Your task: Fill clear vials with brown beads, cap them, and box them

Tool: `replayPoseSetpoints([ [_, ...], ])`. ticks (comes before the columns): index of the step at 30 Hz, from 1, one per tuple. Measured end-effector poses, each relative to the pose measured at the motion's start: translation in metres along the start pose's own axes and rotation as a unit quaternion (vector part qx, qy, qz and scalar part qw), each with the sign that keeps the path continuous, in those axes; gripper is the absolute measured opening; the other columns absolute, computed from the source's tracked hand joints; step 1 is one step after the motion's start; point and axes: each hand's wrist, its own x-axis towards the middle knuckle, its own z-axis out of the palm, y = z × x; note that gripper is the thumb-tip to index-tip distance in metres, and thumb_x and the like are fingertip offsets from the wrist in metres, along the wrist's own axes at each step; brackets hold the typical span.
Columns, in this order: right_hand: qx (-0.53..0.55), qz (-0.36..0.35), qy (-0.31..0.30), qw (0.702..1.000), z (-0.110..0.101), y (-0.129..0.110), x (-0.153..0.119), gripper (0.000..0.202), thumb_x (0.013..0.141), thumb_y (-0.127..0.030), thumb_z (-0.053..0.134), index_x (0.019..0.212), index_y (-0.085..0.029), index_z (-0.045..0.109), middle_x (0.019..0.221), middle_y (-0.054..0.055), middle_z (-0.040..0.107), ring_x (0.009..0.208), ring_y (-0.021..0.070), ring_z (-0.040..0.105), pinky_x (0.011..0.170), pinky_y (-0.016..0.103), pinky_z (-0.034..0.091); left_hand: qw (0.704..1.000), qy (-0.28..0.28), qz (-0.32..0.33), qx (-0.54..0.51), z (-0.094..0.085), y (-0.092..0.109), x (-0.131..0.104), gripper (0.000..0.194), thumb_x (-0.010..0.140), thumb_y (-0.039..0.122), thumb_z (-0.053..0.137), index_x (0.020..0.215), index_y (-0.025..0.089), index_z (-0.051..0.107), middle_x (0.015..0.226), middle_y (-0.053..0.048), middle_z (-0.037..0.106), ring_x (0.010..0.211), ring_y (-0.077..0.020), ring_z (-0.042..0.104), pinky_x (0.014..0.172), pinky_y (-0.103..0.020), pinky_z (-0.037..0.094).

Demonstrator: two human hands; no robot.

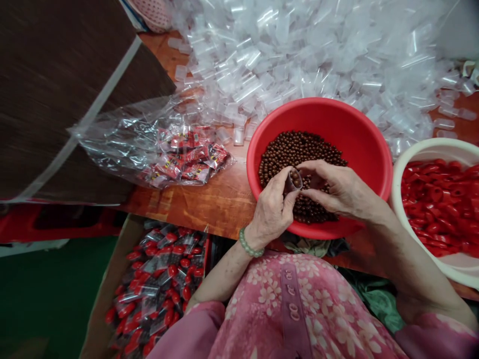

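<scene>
My left hand (272, 204), with a green bead bracelet (250, 244) on its wrist, is closed around a small clear plastic cup (295, 180). A few brown balls show inside the cup, whose mouth faces to the right. My right hand (335, 189) has its thumb and forefinger at opposite sides of the cup's rim. Both hands are over a red basin (368, 149). Many small, round brown balls (299, 144) fill the basin's left part. Part of the heap is hidden behind my hands.
A large heap of clear plastic cups (299, 60) covers the table's back. At right, a white basin (398, 174) holds red plastic pieces (445, 199). Red packets (187, 159) lie in a clear bag at left. Below, a cardboard box (108, 279) holds red-capped containers (157, 284).
</scene>
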Motion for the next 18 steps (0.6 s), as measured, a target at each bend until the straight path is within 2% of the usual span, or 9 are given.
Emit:
replayPoseSetpoints([
  [7, 0.033, -0.034, -0.031, 0.998, -0.0103, -0.0036, 0.007, 0.023, 0.098, -0.038, 0.065, 0.11, -0.019, 0.064, 0.099, 0.006, 0.071, 0.084, 0.0175, 0.064, 0.077, 0.029, 0.05, 0.999, -0.014, 0.035, 0.021, -0.0008, -0.0038, -0.002, 0.048, 0.102, 0.021, 0.046, 0.149, 0.011, 0.041, 0.138, -0.02, 0.066, 0.128, -0.0272, 0.066, 0.11, -0.044, 0.057],
  [11, 0.053, 0.004, -0.058, 0.997, -0.0085, -0.0053, 0.0098, 0.017, 0.096, -0.036, 0.065, 0.099, -0.02, 0.059, 0.084, 0.001, 0.065, 0.071, 0.0132, 0.057, 0.068, 0.025, 0.046, 0.999, -0.028, 0.034, 0.018, -0.0004, -0.0038, -0.0021, 0.048, 0.103, 0.021, 0.044, 0.15, 0.012, 0.041, 0.138, -0.019, 0.066, 0.128, -0.0277, 0.066, 0.11, -0.046, 0.056],
  [14, 0.094, 0.022, -0.074, 0.993, -0.0072, -0.0044, 0.0097, 0.021, 0.096, -0.036, 0.066, 0.089, -0.021, 0.053, 0.073, -0.005, 0.055, 0.062, 0.0095, 0.047, 0.061, 0.023, 0.04, 0.999, -0.025, 0.037, 0.023, 0.0014, -0.004, -0.0026, 0.046, 0.103, 0.021, 0.042, 0.148, 0.011, 0.042, 0.136, -0.02, 0.066, 0.126, -0.028, 0.067, 0.108, -0.046, 0.057],
  [18, 0.139, 0.03, -0.09, 0.986, -0.0077, 0.0005, 0.0066, 0.028, 0.096, -0.04, 0.065, 0.082, -0.021, 0.05, 0.07, -0.005, 0.05, 0.061, 0.0089, 0.043, 0.058, 0.023, 0.039, 0.999, -0.028, 0.037, 0.019, 0.0031, -0.0044, -0.003, 0.046, 0.104, 0.023, 0.043, 0.149, 0.012, 0.042, 0.136, -0.019, 0.066, 0.127, -0.0282, 0.066, 0.109, -0.047, 0.057],
])
